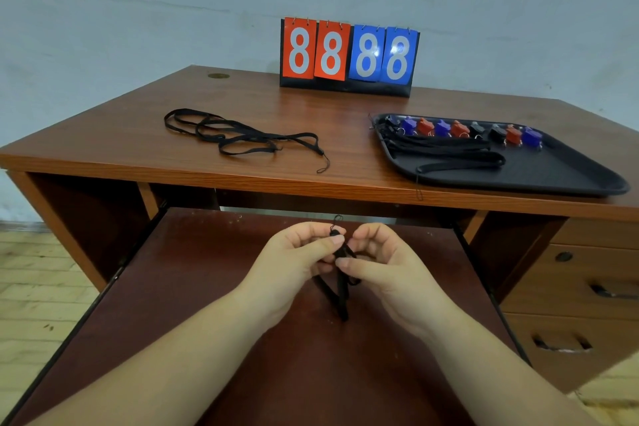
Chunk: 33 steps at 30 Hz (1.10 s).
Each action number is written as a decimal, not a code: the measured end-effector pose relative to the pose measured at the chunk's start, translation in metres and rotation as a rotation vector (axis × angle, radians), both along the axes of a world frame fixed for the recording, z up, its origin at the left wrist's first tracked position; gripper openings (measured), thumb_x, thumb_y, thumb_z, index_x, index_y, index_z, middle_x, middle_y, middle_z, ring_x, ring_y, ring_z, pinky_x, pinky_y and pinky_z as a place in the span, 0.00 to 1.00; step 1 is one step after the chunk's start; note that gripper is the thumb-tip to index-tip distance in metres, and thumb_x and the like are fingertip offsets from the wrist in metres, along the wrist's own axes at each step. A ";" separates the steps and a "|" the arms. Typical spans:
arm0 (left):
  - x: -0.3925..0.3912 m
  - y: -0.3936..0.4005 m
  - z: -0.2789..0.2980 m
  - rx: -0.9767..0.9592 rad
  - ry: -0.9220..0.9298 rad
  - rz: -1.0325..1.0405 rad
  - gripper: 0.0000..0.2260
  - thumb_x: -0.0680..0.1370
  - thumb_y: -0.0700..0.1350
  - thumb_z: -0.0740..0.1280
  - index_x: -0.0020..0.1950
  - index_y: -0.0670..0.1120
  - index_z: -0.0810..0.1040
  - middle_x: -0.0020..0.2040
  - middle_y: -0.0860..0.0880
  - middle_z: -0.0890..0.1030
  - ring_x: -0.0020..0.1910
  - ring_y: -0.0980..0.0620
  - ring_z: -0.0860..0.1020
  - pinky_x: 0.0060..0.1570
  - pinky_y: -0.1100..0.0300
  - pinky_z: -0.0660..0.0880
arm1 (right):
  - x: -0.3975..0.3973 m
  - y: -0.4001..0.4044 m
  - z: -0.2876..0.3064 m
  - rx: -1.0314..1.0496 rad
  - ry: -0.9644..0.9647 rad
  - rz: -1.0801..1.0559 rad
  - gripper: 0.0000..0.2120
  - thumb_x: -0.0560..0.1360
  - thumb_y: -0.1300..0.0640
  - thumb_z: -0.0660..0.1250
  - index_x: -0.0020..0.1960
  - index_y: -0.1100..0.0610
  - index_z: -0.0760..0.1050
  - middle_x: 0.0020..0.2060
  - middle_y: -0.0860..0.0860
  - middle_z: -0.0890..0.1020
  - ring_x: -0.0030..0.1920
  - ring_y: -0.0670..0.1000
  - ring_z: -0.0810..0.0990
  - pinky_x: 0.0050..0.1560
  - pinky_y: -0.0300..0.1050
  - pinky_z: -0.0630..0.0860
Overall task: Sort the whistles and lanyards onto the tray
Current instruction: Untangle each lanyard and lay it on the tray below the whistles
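A black lanyard (340, 273) is pinched between the fingers (337, 239) of the left hand (294, 263) and the right hand (383, 261) above the pull-out shelf (173, 287), its strap hanging limp. It is judged light and floppy, best taken near its stiffer clip end. Farther off, loose lanyards (238, 137) lie tangled on the bench (121, 128); beyond to the right, whistles (460, 128) and bundled lanyards (449, 149) are seen on the tray (553, 176).
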State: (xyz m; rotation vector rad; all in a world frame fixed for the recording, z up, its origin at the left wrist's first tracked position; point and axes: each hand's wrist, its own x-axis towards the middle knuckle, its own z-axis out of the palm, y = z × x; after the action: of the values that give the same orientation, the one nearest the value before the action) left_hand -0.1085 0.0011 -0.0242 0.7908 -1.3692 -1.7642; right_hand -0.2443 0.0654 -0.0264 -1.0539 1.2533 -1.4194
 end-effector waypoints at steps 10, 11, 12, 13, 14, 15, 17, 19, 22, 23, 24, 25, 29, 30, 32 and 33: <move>0.003 -0.007 -0.002 -0.018 -0.028 0.064 0.04 0.73 0.35 0.68 0.43 0.44 0.81 0.32 0.50 0.81 0.33 0.57 0.80 0.36 0.65 0.77 | -0.001 -0.002 0.001 0.032 -0.035 -0.022 0.11 0.74 0.71 0.63 0.51 0.59 0.78 0.35 0.50 0.78 0.29 0.45 0.73 0.27 0.36 0.70; 0.003 -0.009 -0.002 -0.009 -0.026 0.079 0.04 0.73 0.35 0.68 0.42 0.44 0.80 0.32 0.50 0.81 0.32 0.57 0.80 0.35 0.65 0.77 | -0.003 -0.002 0.002 0.043 -0.019 -0.018 0.11 0.74 0.69 0.65 0.52 0.58 0.79 0.33 0.49 0.78 0.28 0.44 0.72 0.27 0.36 0.69; 0.004 -0.011 -0.002 0.000 -0.024 0.096 0.04 0.73 0.35 0.69 0.42 0.44 0.80 0.32 0.50 0.81 0.32 0.57 0.80 0.35 0.65 0.77 | -0.005 -0.002 0.002 0.056 0.005 -0.018 0.10 0.73 0.68 0.66 0.51 0.58 0.80 0.31 0.48 0.78 0.28 0.44 0.72 0.27 0.35 0.69; 0.004 -0.013 -0.002 0.009 -0.024 0.114 0.04 0.73 0.36 0.69 0.42 0.44 0.80 0.31 0.50 0.81 0.31 0.57 0.80 0.34 0.66 0.78 | -0.009 -0.002 0.003 0.070 0.037 -0.022 0.09 0.73 0.67 0.67 0.50 0.57 0.81 0.29 0.47 0.77 0.28 0.43 0.71 0.28 0.35 0.69; 0.006 -0.017 -0.001 0.018 -0.025 0.134 0.04 0.73 0.36 0.69 0.41 0.43 0.80 0.31 0.50 0.81 0.31 0.57 0.80 0.34 0.66 0.78 | -0.012 -0.003 0.003 0.082 0.076 -0.028 0.08 0.73 0.66 0.68 0.48 0.57 0.82 0.27 0.47 0.77 0.27 0.43 0.71 0.29 0.35 0.69; 0.008 -0.020 -0.001 0.030 -0.025 0.155 0.04 0.73 0.36 0.69 0.41 0.43 0.80 0.31 0.50 0.81 0.31 0.57 0.80 0.34 0.66 0.78 | -0.017 -0.003 0.004 0.095 0.120 -0.039 0.07 0.72 0.65 0.69 0.46 0.55 0.83 0.26 0.47 0.76 0.27 0.43 0.72 0.30 0.35 0.70; 0.012 -0.028 -0.001 0.055 -0.027 0.195 0.05 0.74 0.35 0.68 0.41 0.43 0.80 0.31 0.50 0.81 0.32 0.57 0.80 0.34 0.66 0.79 | -0.026 -0.002 0.004 0.125 0.202 -0.070 0.07 0.72 0.63 0.70 0.44 0.53 0.83 0.25 0.47 0.77 0.28 0.43 0.73 0.34 0.36 0.72; 0.017 -0.035 -0.003 0.075 -0.034 0.231 0.05 0.74 0.35 0.68 0.41 0.43 0.80 0.32 0.49 0.81 0.32 0.56 0.80 0.34 0.66 0.79 | -0.036 -0.002 0.005 0.153 0.261 -0.093 0.06 0.71 0.63 0.71 0.43 0.53 0.83 0.25 0.47 0.78 0.29 0.43 0.74 0.36 0.37 0.73; 0.024 -0.044 -0.005 0.084 -0.044 0.280 0.04 0.74 0.35 0.68 0.42 0.43 0.80 0.34 0.48 0.81 0.34 0.55 0.80 0.35 0.66 0.79 | -0.051 -0.001 0.005 0.189 0.335 -0.129 0.07 0.71 0.64 0.71 0.40 0.53 0.83 0.27 0.48 0.80 0.29 0.44 0.77 0.34 0.36 0.75; 0.026 -0.047 -0.005 0.086 -0.043 0.299 0.03 0.74 0.36 0.68 0.43 0.43 0.80 0.35 0.47 0.80 0.34 0.55 0.79 0.34 0.66 0.79 | -0.056 -0.001 0.005 0.197 0.345 -0.143 0.07 0.70 0.65 0.71 0.40 0.54 0.83 0.27 0.48 0.81 0.29 0.44 0.78 0.33 0.35 0.76; 0.028 -0.050 -0.005 0.088 -0.041 0.316 0.03 0.74 0.36 0.69 0.43 0.43 0.80 0.35 0.47 0.80 0.34 0.55 0.79 0.34 0.66 0.79 | -0.060 -0.001 0.006 0.205 0.343 -0.153 0.07 0.70 0.66 0.71 0.40 0.55 0.83 0.28 0.48 0.81 0.29 0.43 0.79 0.33 0.34 0.77; 0.029 -0.052 -0.006 0.088 -0.044 0.328 0.02 0.74 0.37 0.69 0.43 0.43 0.80 0.36 0.47 0.80 0.34 0.55 0.79 0.34 0.67 0.79 | -0.063 -0.001 0.006 0.211 0.328 -0.160 0.06 0.70 0.67 0.71 0.41 0.56 0.82 0.29 0.49 0.82 0.29 0.44 0.80 0.33 0.34 0.78; 0.032 -0.055 -0.008 0.072 -0.085 0.318 0.01 0.74 0.38 0.69 0.44 0.43 0.80 0.38 0.46 0.81 0.37 0.53 0.80 0.37 0.66 0.80 | -0.070 0.000 0.007 0.205 0.232 -0.190 0.07 0.70 0.70 0.70 0.43 0.59 0.82 0.32 0.53 0.83 0.33 0.46 0.83 0.35 0.35 0.79; 0.032 -0.055 -0.008 0.067 -0.090 0.315 0.01 0.74 0.37 0.69 0.44 0.43 0.80 0.38 0.46 0.81 0.37 0.53 0.80 0.37 0.65 0.80 | -0.071 0.000 0.008 0.201 0.221 -0.201 0.07 0.70 0.70 0.70 0.43 0.59 0.82 0.34 0.53 0.83 0.34 0.46 0.83 0.35 0.35 0.79; 0.033 -0.056 -0.008 0.062 -0.088 0.313 0.02 0.74 0.37 0.69 0.43 0.43 0.80 0.37 0.46 0.81 0.37 0.53 0.80 0.38 0.65 0.80 | -0.073 0.001 0.009 0.197 0.197 -0.221 0.07 0.70 0.69 0.70 0.43 0.60 0.82 0.36 0.54 0.84 0.36 0.48 0.84 0.38 0.37 0.81; 0.033 -0.057 -0.007 0.060 -0.088 0.313 0.02 0.74 0.37 0.69 0.43 0.43 0.80 0.37 0.46 0.81 0.37 0.53 0.80 0.38 0.65 0.80 | -0.075 0.001 0.010 0.197 0.185 -0.227 0.07 0.70 0.70 0.70 0.44 0.60 0.81 0.36 0.55 0.84 0.37 0.48 0.84 0.39 0.38 0.81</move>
State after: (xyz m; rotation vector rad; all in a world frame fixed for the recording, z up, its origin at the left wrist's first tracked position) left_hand -0.0751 -0.0560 -0.0316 1.0650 -1.1777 -1.5457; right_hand -0.3192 0.0668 -0.0164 -0.9469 1.6558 -1.3540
